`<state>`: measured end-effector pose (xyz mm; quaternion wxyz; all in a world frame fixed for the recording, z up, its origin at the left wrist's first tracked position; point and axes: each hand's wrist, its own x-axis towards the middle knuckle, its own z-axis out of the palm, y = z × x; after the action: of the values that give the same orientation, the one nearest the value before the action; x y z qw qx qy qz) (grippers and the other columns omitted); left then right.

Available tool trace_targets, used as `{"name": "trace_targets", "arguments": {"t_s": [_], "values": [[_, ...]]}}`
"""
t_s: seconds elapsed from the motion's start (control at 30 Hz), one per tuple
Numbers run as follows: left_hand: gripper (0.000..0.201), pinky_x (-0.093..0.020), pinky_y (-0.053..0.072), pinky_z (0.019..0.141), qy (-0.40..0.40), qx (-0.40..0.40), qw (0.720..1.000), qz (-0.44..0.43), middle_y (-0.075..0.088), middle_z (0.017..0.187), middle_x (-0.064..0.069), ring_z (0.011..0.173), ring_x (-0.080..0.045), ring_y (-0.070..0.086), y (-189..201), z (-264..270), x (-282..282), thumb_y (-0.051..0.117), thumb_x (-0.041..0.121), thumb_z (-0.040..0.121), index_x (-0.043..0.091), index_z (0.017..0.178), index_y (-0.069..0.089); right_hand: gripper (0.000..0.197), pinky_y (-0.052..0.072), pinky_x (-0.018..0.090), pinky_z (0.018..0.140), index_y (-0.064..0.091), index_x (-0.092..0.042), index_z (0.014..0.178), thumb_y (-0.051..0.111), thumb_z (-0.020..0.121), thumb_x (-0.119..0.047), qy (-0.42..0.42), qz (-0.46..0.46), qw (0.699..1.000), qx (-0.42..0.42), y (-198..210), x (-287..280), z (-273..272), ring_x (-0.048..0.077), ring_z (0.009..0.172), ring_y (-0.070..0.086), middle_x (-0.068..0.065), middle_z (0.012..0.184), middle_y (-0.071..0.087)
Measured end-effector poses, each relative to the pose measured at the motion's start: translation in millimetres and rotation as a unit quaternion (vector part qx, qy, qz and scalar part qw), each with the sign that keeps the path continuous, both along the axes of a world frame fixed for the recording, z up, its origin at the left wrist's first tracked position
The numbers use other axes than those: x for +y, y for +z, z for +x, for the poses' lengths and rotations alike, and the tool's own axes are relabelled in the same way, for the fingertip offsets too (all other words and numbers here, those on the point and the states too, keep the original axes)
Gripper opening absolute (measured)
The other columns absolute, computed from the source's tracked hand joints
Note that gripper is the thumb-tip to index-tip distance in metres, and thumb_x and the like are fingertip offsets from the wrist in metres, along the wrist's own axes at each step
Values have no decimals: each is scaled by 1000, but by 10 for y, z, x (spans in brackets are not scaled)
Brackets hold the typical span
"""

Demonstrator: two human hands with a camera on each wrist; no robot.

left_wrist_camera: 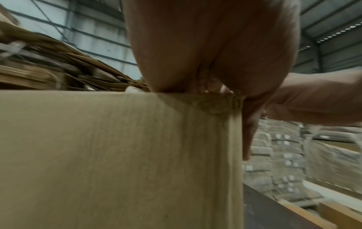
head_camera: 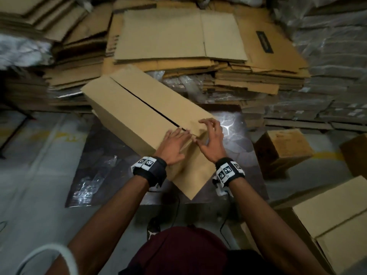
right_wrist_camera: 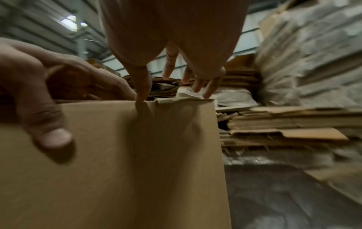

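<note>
A long brown cardboard box [head_camera: 139, 108] lies diagonally on a dark floor sheet, its two top flaps meeting along a narrow dark seam. My left hand [head_camera: 174, 145] lies flat on the near end of the left flap, fingers straight, pressing down by the seam. My right hand [head_camera: 210, 139] hovers over the right flap with fingers spread and lightly curved, its fingertips touching the cardboard. In the left wrist view the palm [left_wrist_camera: 205, 46] sits on the box's top edge [left_wrist_camera: 117, 155]. In the right wrist view the thumb [right_wrist_camera: 143, 86] touches the box's [right_wrist_camera: 137, 155] top edge.
Stacks of flattened cardboard [head_camera: 178, 46] fill the space behind the box. Plastic-wrapped bundles [head_camera: 327, 66] rise on the right. A small worn box [head_camera: 282, 151] and a larger box [head_camera: 333, 221] stand at the right. Crumpled clear plastic [head_camera: 93, 179] lies on the dark sheet [head_camera: 103, 155].
</note>
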<state>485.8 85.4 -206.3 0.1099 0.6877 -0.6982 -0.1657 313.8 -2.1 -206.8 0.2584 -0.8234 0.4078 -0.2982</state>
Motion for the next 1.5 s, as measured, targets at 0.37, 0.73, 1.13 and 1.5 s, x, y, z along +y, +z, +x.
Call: {"name": "trace_targets", "arguments": {"t_s": [0.37, 0.73, 1.13, 1.5], "values": [[81, -40, 15, 127, 67, 99, 991, -65, 32, 164, -1, 151, -17, 25, -26, 527, 837, 76, 35, 85, 27, 155, 36, 57, 34, 57, 106, 68, -36, 118, 92, 67, -38, 282, -68, 945, 153, 343, -37, 354, 18, 126, 44, -9, 127, 58], [72, -46, 11, 127, 117, -40, 985, -119, 30, 165, -1, 152, -22, 24, -238, 401, 865, 50, 66, 92, 33, 155, 36, 48, 45, 54, 93, 72, -21, 111, 59, 71, 3, -46, -217, 973, -63, 477, -428, 63, 29, 115, 55, 3, 119, 64], [71, -47, 15, 125, 125, -81, 982, -112, 32, 163, 2, 150, -23, 26, -212, 343, 795, 53, 66, 90, 36, 153, 38, 64, 11, 66, 119, 39, -38, 154, 49, 97, -67, -73, 194, 978, 13, -453, -60, -28, 41, 148, 25, -4, 164, 33], [57, -53, 16, 121, 103, -84, 989, -60, 21, 168, 11, 151, -30, 22, -64, 222, 507, 16, 64, 103, 44, 152, 37, 50, 30, 53, 114, 59, -23, 135, 73, 87, -23, -61, 84, 994, 34, -63, 89, 309, 37, 135, 29, 7, 146, 41]]}}
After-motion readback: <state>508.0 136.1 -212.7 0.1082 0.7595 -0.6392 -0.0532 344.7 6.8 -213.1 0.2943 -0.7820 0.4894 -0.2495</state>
